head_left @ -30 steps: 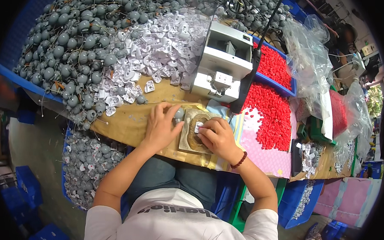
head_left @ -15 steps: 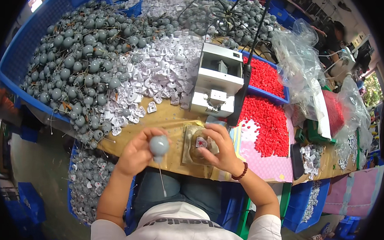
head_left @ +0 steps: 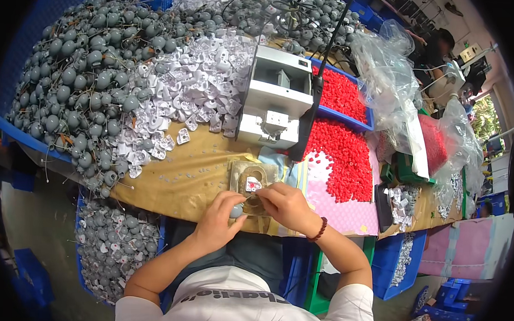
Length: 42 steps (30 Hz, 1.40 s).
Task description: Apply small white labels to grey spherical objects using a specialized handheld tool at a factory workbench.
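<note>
White part (head_left: 253, 184) seated on fixture block (head_left: 237, 172) | grey bulb (head_left: 236, 210) held by left hand (head_left: 217, 223), near-left of block | right hand (head_left: 289, 208) placed at block's right

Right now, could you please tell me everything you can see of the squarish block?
The block is squarish, dull tan-grey, material unclear, with a darker, rounded brown holder on top. It lies flat near the front edge of the table. A white piece with a red spot sits on the holder. The right hand reaches over the block's right side; the left hand, holding a grey ball, is at its near left corner; contact is unclear.
</note>
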Available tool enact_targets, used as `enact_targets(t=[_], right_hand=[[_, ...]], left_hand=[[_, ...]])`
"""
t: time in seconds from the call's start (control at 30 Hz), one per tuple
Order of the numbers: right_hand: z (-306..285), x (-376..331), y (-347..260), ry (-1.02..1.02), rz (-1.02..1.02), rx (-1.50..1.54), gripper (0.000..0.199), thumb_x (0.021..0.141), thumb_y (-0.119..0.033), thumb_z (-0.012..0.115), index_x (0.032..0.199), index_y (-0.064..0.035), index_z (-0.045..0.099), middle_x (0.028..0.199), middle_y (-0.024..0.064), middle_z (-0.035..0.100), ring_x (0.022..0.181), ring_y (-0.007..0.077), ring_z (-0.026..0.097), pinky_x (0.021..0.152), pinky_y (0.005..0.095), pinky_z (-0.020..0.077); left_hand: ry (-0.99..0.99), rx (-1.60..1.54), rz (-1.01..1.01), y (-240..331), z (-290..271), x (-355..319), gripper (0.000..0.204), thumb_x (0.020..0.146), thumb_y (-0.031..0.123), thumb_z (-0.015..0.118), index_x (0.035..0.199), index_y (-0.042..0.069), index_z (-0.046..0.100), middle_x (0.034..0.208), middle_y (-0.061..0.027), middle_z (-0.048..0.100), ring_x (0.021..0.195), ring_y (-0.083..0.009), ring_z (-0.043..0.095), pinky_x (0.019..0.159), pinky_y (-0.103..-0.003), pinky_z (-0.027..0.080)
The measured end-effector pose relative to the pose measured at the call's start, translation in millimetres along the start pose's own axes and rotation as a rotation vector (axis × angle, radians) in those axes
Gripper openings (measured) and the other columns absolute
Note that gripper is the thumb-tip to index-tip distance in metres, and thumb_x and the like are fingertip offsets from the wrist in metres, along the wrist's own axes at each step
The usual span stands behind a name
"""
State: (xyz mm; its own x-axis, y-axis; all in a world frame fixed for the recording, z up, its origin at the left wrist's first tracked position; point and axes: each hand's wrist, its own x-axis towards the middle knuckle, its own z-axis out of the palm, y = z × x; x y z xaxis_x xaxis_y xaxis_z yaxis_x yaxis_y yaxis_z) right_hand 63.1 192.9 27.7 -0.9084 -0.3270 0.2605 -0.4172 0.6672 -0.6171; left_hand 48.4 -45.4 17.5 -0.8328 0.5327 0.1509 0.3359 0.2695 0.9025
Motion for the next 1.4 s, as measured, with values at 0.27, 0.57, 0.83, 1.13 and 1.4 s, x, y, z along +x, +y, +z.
enact_targets(t=[0.27, 0.57, 0.83, 1.13, 1.4], right_hand=[[2.1, 18.9, 8.9, -0.044, -0.262, -0.368, 0.032, 0.079, -0.015, 0.067, 0.109, -0.0050, 0.067, 0.090, 0.0067, 0.059, 0.081, 0.0245, 0.062, 0.069, 0.0354, 0.0538], [-7.1, 21.2, 1.2, -0.246, -0.278, -0.476, 0.032, 0.081, -0.013, 0.064, 0.110, 0.0000, 0.066, 0.091, 0.0080, 0.058, 0.085, 0.0243, 0.063, 0.069, 0.0350, 0.0561], [-33.6, 8.6, 1.5, -0.425, 0.040, -0.331, 0.040, 0.086, -0.008, 0.065, 0.126, -0.0069, 0.066, 0.103, 0.0119, 0.063, 0.084, 0.0306, 0.068, 0.071, 0.0365, 0.0583], [-21.0, -12.8, 40.6, 0.157, 0.256, 0.294, 0.032, 0.086, 0.007, 0.069, 0.117, -0.0010, 0.068, 0.119, 0.0124, 0.064, 0.108, 0.0226, 0.067, 0.088, 0.0325, 0.0576], [9.9, 2.5, 49.4, 0.316, 0.430, 0.965, 0.038, 0.086, 0.013, 0.065, 0.121, -0.0009, 0.064, 0.119, 0.0075, 0.064, 0.101, 0.0136, 0.065, 0.087, 0.0296, 0.0584]], left_hand=[[0.029, 0.227, 0.156, -1.1, 6.7, 10.2, 0.033, 0.079, 0.005, 0.076, 0.110, 0.005, 0.065, 0.114, -0.0129, 0.059, 0.107, -0.0345, 0.056, 0.093, -0.043, 0.048], [-0.017, 0.276, 0.122, -6.3, 1.4, 16.1, 0.032, 0.078, 0.003, 0.072, 0.110, 0.006, 0.066, 0.117, -0.0129, 0.059, 0.110, -0.0356, 0.055, 0.095, -0.044, 0.047], [0.025, 0.693, 0.263, -3.9, 17.2, 29.2, 0.048, 0.078, 0.009, 0.071, 0.126, 0.006, 0.063, 0.126, -0.0134, 0.060, 0.123, -0.0318, 0.053, 0.102, -0.048, 0.043], [0.035, 0.733, 0.385, -15.4, 22.2, 36.4, 0.040, 0.080, 0.012, 0.068, 0.118, 0.001, 0.065, 0.116, -0.0128, 0.064, 0.114, -0.0278, 0.057, 0.096, -0.043, 0.045], [-0.004, 0.658, 0.354, -14.6, 13.4, 36.6, 0.041, 0.076, 0.011, 0.072, 0.116, 0.006, 0.069, 0.117, -0.0100, 0.063, 0.116, -0.0272, 0.058, 0.097, -0.043, 0.046]])
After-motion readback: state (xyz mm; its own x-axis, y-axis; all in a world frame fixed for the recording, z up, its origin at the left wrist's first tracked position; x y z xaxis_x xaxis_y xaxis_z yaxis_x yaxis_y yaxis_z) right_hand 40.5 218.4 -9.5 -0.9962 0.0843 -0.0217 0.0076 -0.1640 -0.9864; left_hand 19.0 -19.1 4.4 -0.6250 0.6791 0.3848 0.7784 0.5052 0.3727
